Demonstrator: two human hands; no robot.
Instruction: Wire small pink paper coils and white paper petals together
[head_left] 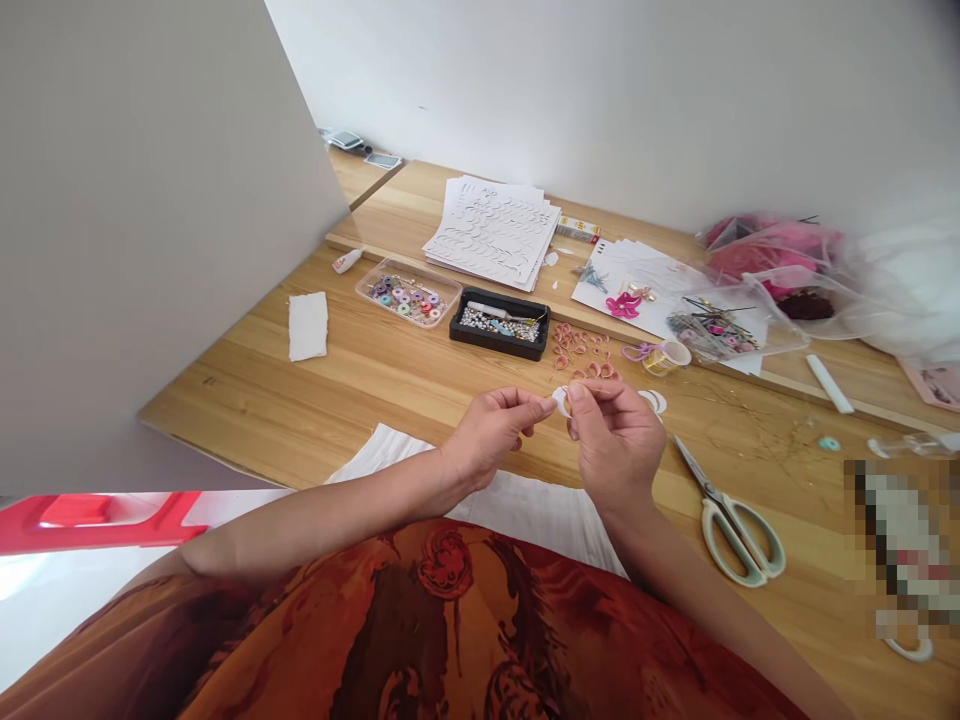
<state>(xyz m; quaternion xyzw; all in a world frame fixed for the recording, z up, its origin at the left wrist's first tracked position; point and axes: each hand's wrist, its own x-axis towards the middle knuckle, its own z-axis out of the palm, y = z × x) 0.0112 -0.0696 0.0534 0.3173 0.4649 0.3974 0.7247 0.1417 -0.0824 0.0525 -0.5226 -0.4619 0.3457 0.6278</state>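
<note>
From where I watch, my left hand [495,430] is at the centre of the frame, its thumb and forefinger pinching the left edge of a small white piece [561,400]. My right hand [621,435], just right of centre, pinches the same piece from the other side, thumb in front, so much of it is hidden from me. The piece sits between the two sets of fingertips, raised over the wooden table [255,400].

Just beyond the fingers, near the centre, I see pink curled pieces [574,345] scattered about, and a few white rings [654,402] show just past the right knuckles. A black tray [499,347] of beads lies above the left hand, with a clear box [409,318] of coloured spools to its left.

Right of centre, large scissors [735,530] lie with their blades slightly parted, pointing to the upper left. Higher up, a stack of cut paper [491,232] fills the upper middle, and a pink flower [622,304] rests on white sheets right of it. Toward the upper right I have a clear bag [787,262] with pink material inside.
</note>
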